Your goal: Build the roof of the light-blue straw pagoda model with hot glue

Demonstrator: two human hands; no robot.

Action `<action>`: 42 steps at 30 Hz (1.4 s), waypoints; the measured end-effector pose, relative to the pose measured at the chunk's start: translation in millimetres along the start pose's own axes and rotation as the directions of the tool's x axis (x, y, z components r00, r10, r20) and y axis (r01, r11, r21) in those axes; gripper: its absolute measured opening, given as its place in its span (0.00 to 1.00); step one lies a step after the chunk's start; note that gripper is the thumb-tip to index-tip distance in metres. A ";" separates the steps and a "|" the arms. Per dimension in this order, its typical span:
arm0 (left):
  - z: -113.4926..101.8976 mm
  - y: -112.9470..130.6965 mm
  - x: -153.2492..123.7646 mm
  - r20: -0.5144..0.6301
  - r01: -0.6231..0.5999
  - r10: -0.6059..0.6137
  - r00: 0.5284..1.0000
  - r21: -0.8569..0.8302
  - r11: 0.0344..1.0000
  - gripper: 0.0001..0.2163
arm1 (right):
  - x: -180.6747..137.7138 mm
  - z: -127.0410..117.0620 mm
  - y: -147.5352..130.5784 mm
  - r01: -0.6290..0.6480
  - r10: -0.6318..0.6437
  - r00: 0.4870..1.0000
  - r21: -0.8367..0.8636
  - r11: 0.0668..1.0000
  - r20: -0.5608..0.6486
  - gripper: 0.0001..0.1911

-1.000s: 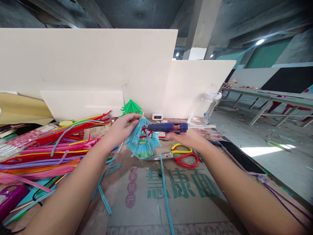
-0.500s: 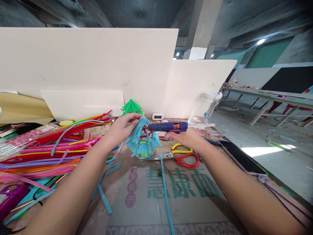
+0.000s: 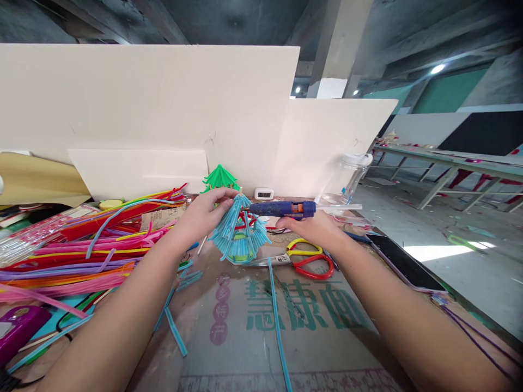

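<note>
My left hand (image 3: pixel 213 209) pinches the upper left side of a blue pipe-cleaner pavilion model (image 3: pixel 241 239), which has a tiered, flared roof and red and yellow-green parts inside. My right hand (image 3: pixel 306 226) grips a dark blue hot glue gun (image 3: pixel 281 209) held level, its nozzle at the model's roof near the top. A clear glue stick (image 3: pixel 341 207) sticks out of the gun's rear. Scissors (image 3: pixel 310 260) with one yellow and one red handle lie just below, blades toward the model. A long blue pipe cleaner (image 3: pixel 278 326) lies in front of them.
Colourful pipe cleaners (image 3: pixel 93 245) are heaped at the left, and cut blue pieces (image 3: pixel 175 332) lie nearer. Behind stand a green model roof (image 3: pixel 220 177), a small digital timer (image 3: pixel 263 194) and white boards (image 3: pixel 143 98). A clear jug (image 3: pixel 345 177) and a phone (image 3: pixel 404 261) are at the right.
Almost nothing differs. The view has shifted very slightly; both hands, the glue gun and the model keep the same positions relative to each other.
</note>
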State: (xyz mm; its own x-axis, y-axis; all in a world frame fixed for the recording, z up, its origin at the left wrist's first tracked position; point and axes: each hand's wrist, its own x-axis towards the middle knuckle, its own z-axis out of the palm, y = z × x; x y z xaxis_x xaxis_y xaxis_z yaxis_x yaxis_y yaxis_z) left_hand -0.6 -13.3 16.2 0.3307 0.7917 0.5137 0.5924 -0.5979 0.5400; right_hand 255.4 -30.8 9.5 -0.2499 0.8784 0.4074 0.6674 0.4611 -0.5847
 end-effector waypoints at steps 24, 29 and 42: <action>-0.9 -0.8 0.1 0.006 0.017 -0.017 1.000 0.005 1.000 0.17 | -0.5 -3.6 7.1 0.115 -0.125 0.990 0.119 0.986 0.073 0.23; -1.1 1.4 0.7 0.005 0.028 -0.028 1.000 0.007 1.000 0.17 | 0.2 -2.9 6.6 0.155 -0.164 0.985 0.143 0.977 0.055 0.22; -1.0 1.8 0.5 0.002 0.037 -0.037 0.999 0.008 0.999 0.15 | 1.2 0.1 10.1 0.052 -0.059 0.996 0.098 0.994 0.066 0.16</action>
State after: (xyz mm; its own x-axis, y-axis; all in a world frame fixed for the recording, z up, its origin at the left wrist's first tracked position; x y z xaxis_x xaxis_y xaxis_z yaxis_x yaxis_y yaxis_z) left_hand 0.0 -14.1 18.1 0.3101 0.8136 0.4919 0.6100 -0.5671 0.5534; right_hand 261.8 -25.1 4.1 -0.3342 0.8562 0.3939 0.5813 0.5162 -0.6289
